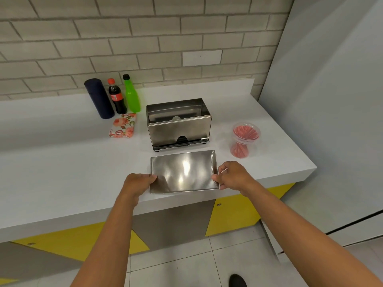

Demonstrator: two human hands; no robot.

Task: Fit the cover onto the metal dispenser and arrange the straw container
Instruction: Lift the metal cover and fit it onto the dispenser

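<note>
A shiny flat metal cover (184,171) lies near the front edge of the white counter (62,162). My left hand (137,183) grips its left edge and my right hand (233,176) grips its right edge. Just behind the cover stands the open-topped metal dispenser (179,126), its top uncovered. To the dispenser's right is the straw container (244,139), a clear plastic cup holding several red straws fanned out.
At the back left stand a dark blue cylinder (99,98), a cola bottle (116,96) and a green bottle (131,94). A floral packet (123,128) lies in front of them. A brick wall runs behind; the counter ends at the right near a grey panel.
</note>
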